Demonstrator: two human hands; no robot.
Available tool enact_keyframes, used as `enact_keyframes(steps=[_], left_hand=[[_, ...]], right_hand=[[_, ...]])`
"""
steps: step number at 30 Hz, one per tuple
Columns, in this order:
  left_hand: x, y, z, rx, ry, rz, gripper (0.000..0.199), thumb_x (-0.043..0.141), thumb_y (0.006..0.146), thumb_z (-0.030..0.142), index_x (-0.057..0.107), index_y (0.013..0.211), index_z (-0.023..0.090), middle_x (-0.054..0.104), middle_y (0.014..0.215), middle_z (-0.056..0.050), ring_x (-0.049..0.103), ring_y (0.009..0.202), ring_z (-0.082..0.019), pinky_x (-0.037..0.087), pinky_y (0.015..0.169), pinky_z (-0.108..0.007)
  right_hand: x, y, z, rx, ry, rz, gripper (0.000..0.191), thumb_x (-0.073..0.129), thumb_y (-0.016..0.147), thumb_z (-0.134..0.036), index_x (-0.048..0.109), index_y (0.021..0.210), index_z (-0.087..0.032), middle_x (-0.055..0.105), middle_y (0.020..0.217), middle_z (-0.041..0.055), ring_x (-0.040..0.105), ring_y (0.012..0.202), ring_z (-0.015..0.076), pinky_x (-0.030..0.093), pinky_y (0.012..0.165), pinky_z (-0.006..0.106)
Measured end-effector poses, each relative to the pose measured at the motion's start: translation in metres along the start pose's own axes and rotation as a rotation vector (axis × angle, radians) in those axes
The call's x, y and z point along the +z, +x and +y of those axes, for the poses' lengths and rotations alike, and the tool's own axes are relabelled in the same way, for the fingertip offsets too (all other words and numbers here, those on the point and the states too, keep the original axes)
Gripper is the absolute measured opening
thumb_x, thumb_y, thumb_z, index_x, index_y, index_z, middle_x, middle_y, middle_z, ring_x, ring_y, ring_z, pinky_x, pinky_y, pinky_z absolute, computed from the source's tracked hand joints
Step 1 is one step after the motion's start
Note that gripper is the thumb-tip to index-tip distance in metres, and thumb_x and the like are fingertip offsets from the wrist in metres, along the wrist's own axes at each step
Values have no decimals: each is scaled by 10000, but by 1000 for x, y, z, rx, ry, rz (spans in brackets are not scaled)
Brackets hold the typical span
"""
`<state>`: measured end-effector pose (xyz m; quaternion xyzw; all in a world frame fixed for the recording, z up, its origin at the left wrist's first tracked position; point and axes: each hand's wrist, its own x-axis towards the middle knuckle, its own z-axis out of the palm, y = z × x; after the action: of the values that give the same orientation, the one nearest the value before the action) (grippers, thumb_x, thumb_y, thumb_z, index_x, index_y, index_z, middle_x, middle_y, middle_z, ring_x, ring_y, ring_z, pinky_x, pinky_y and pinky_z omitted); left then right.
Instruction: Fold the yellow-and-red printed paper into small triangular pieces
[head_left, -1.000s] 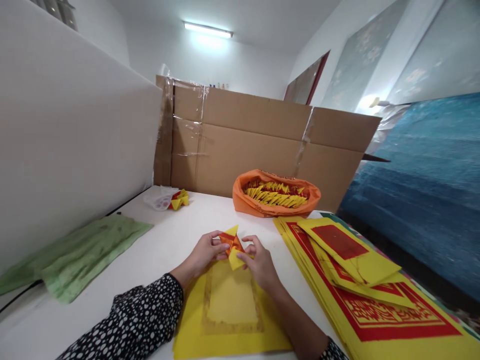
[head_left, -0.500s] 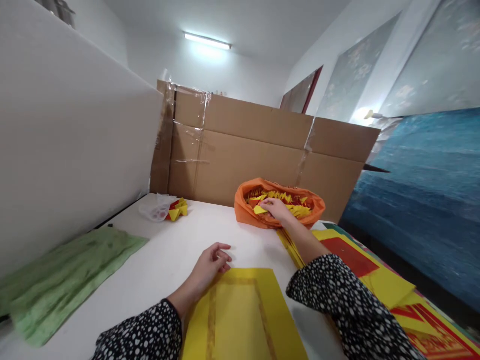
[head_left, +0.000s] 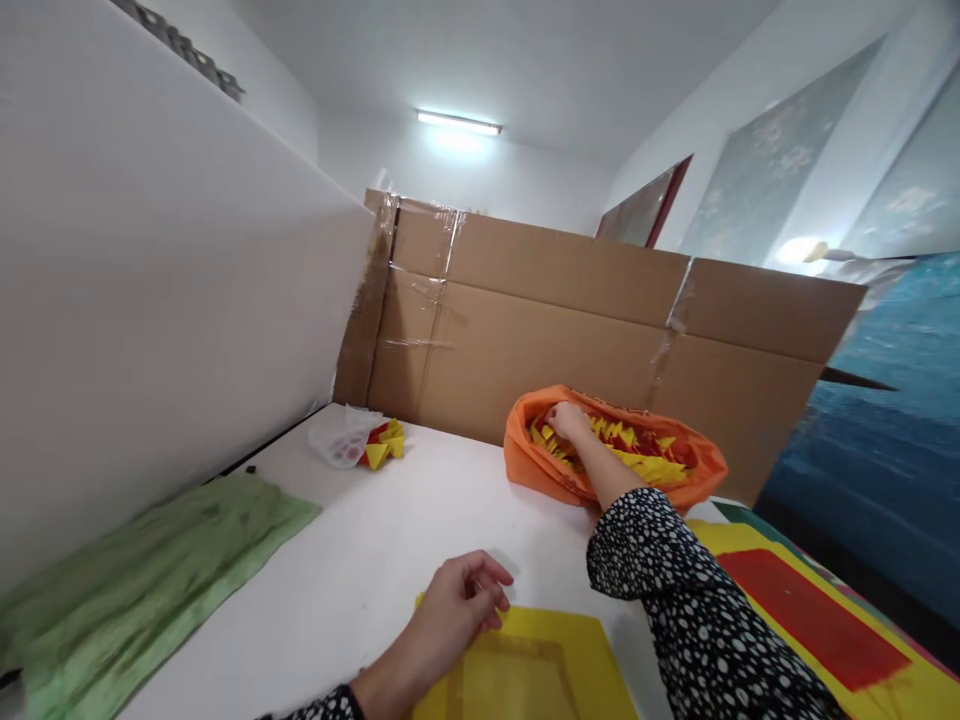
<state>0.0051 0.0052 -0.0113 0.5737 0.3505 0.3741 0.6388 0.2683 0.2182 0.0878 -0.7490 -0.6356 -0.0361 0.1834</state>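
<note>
Seems to be adding to the folded papers (head_left: 660, 465) in the orange bag (head_left: 541, 482) on the table (head_left: 390, 540) with the right hand (head_left: 568, 420); cannot tell if pinching any. Holds the left hand (head_left: 457, 605) loose and empty by the yellow sheet (head_left: 577, 625). Probably needs a gentle touch next.

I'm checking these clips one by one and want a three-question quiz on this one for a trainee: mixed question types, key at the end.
1. Fill in the blank: the tall brown panel behind the orange bag is made of ____.

2. Multiple choice: where is the right hand?
A) Flat on the white table
B) In the opening of the orange bag
C) On the green cloth

3. True or false: the left hand is tucked under the green cloth.

Key: 1. cardboard; 2. B; 3. false, it is at the far edge of the yellow sheet, well away from the cloth.
</note>
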Motion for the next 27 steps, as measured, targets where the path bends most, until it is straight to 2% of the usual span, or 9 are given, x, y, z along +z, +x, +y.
enact_keyframes(steps=[3,6,9,11,15,20,23,27], left_hand=[[2,-1,-4,-2,-3,-30,194,591,737,257,623,878,127,647,734,-19,546,559,-102,412,570,-238],[3,0,-9,1,0,-57,172,583,746,237,627,877,135,647,732,-11,554,570,-105,415,576,-237],[2,1,-9,-12,7,-59,165,572,742,219,627,871,133,639,717,-7,554,572,-106,414,578,-235],[2,1,-8,-18,14,-54,169,559,737,203,629,873,130,639,715,-7,552,567,-104,411,573,-233],[2,-1,-7,-13,15,-49,173,547,727,181,632,869,130,642,718,-4,550,564,-101,409,571,-229],[2,-1,-9,-29,30,-59,163,557,737,192,633,869,134,644,713,-2,549,568,-102,405,567,-225],[0,0,-7,-32,76,-76,160,551,751,192,634,874,132,651,726,-9,553,586,-107,402,574,-225],[-2,-2,0,-9,259,-134,169,568,780,205,654,906,132,643,738,-11,539,622,-110,382,580,-218]], right_hand=[[14,-1,-9,12,-153,-23,322,588,930,-363,587,1179,-158,606,1191,85,609,1033,220,505,897,447],[28,-7,-19,-27,-254,-8,209,538,941,-258,664,1038,-122,675,1063,128,586,1070,257,374,975,467],[34,-10,-21,-47,-314,56,280,430,936,-144,675,1066,-107,679,1095,203,527,1144,298,265,971,452],[33,-10,-18,-37,-340,97,339,374,937,-124,662,1115,-100,661,1144,222,510,1152,308,247,945,444],[33,-10,-12,0,-370,134,406,304,935,-98,669,1112,-88,662,1121,238,529,1099,318,252,893,447],[40,-18,-14,-44,-394,106,348,390,947,-209,655,1146,-102,645,1133,245,525,1087,319,262,880,439],[33,-23,-18,-61,-397,75,346,452,939,-313,656,1146,-125,607,1191,237,502,1109,342,273,882,453],[3,-36,-20,-103,-381,33,375,446,947,-390,632,1179,-161,555,1254,208,457,1161,348,279,910,463]])
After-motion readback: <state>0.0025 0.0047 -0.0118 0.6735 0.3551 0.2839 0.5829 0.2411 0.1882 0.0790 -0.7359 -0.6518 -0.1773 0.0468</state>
